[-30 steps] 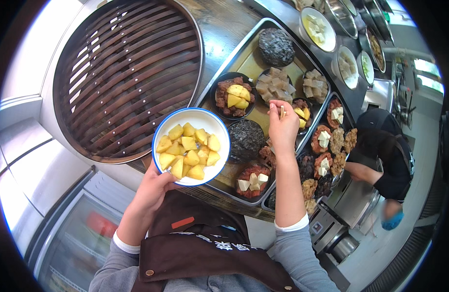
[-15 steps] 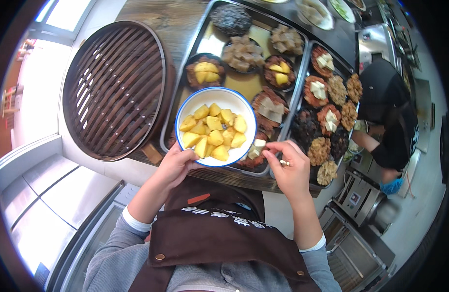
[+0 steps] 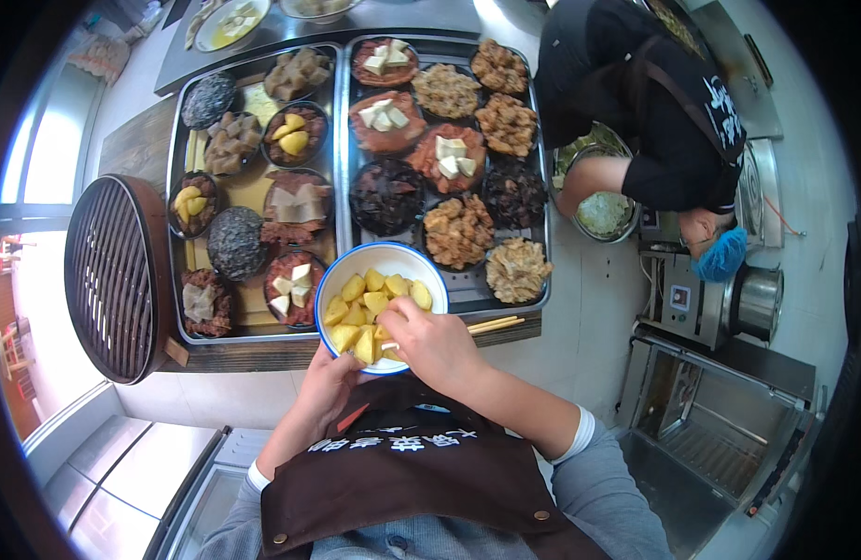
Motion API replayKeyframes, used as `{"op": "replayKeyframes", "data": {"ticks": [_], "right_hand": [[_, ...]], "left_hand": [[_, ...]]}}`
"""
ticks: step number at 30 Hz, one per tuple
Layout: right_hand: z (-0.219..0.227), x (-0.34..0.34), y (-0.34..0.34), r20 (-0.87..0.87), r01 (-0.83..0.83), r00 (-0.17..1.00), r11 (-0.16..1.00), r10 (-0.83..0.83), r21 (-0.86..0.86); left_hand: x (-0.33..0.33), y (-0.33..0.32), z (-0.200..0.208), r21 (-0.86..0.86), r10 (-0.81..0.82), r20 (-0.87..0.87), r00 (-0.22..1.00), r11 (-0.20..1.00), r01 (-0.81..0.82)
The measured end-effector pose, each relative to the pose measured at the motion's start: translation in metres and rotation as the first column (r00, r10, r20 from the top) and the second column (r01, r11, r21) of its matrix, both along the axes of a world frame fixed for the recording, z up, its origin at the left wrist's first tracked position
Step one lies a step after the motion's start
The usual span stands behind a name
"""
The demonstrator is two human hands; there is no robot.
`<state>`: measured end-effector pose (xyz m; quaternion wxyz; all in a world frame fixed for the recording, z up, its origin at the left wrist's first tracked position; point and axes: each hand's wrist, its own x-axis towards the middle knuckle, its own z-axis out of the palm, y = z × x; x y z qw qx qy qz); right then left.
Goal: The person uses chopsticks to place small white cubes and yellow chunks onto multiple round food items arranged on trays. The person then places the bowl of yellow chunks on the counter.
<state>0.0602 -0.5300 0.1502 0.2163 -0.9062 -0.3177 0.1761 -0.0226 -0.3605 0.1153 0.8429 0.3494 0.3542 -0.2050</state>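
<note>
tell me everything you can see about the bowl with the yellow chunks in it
The bowl is round and white inside with a blue rim, smooth and glossy like ceramic or enamel. It is well filled with yellow chunks, likely potato. It sits open side up in the left hand, which grips its near side. The right hand, holding chopsticks, reaches over the rim to the chunks. The bowl overlaps the trays' near edges in view; its underside is hidden.

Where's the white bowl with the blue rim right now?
In the head view, the white bowl is a little left of centre, in the left hand, at the near edges of the two metal trays, the right hand over its right side.
</note>
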Motion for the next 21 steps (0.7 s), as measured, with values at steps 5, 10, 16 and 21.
{"op": "replayKeyframes", "data": {"ticks": [5, 10, 16, 21], "right_hand": [[-0.019, -0.02, -0.052, -0.099, 0.038, 0.994, 0.999, -0.036, 0.02], [-0.018, -0.002, -0.087, -0.354, 0.318, 0.916, 0.883, -0.192, 0.346], [-0.086, 0.061, -0.125, -0.244, 0.616, 0.787, 0.724, -0.566, 0.309], [-0.125, 0.082, -0.091, -0.118, 0.599, 0.793, 0.73, -0.597, 0.329]], "left_hand": [[-0.013, -0.057, -0.009, 0.023, -0.005, -0.082, 0.997, 1.0, 0.007], [-0.036, -0.071, -0.023, 0.04, 0.036, -0.057, 0.998, 0.999, -0.034], [-0.048, -0.06, -0.021, 0.187, 0.076, -0.129, 0.989, 0.981, -0.051], [-0.044, -0.055, -0.031, 0.206, 0.138, -0.095, 0.986, 0.972, -0.117]]}}
